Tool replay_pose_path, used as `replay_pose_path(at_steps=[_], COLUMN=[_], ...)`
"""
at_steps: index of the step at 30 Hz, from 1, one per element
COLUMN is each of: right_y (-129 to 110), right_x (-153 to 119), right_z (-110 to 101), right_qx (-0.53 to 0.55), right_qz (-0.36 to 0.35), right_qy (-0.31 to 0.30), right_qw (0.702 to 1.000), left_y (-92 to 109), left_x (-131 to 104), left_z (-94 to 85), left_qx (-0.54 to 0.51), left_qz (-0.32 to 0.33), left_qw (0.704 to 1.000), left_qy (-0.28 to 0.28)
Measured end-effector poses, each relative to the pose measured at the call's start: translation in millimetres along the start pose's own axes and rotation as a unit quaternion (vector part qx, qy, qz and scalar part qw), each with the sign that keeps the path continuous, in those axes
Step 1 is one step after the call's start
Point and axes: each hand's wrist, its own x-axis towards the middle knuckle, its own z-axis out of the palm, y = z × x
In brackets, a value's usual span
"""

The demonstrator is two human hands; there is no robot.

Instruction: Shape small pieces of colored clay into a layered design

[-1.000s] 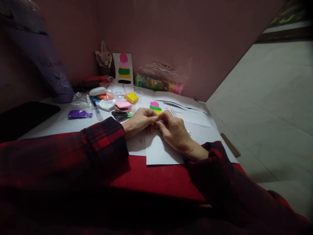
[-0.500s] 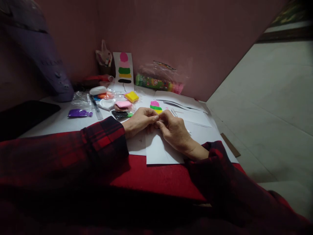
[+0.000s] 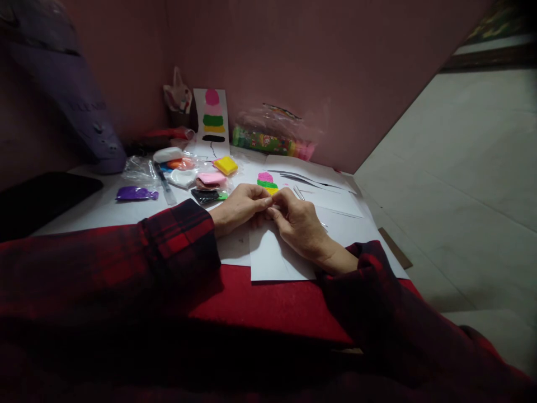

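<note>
My left hand (image 3: pixel 243 208) and my right hand (image 3: pixel 301 224) meet over a sheet of white paper (image 3: pixel 277 266), fingers pinched together at the tips. Whatever they may pinch is hidden behind the fingers. Just beyond the fingertips, pink, green and yellow clay patches (image 3: pixel 265 181) lie stacked on the paper; my hands cover the lower part. A slim silver tool (image 3: pixel 298 192) rests on the paper beside my right hand. Left of my left hand lie a black clay packet (image 3: pixel 205 196), a pink clay packet (image 3: pixel 211 178) and a yellow clay block (image 3: pixel 226 165).
A card with painted colour bands (image 3: pixel 213 120) leans on the wall. Behind the papers lies a colourful plastic-wrapped pack (image 3: pixel 268 143). To the left are a purple packet (image 3: pixel 136 193), a pen (image 3: pixel 165 183), a purple bottle (image 3: pixel 90 106) and a dark flat object (image 3: pixel 50 196).
</note>
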Motion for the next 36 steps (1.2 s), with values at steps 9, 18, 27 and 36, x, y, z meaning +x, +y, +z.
replay_pose_path(at_steps=[9, 18, 27, 36], right_y=[-0.8, -0.9, -0.5, -2.8], right_x=[0.5, 0.6, 1.2, 1.7], right_z=[-0.3, 0.2, 0.3, 1.7], right_qx=[-0.008, -0.012, -0.016, 0.127], right_qz=[0.005, 0.001, -0.002, 0.072], right_qy=[-0.006, -0.011, -0.018, 0.034], right_qw=[1.0, 1.0, 1.0, 0.989], left_y=[2.3, 3.1, 2.0, -4.3], left_x=[-1.5, -0.8, 0.3, 2.6], left_z=[1.2, 2.4, 3.1, 0.4], left_qx=[0.026, 0.061, 0.104, -0.018], left_qz=[-0.005, -0.01, -0.008, 0.007], left_qw=[1.0, 0.998, 0.994, 0.999], left_qy=[0.002, 0.007, 0.021, 0.032])
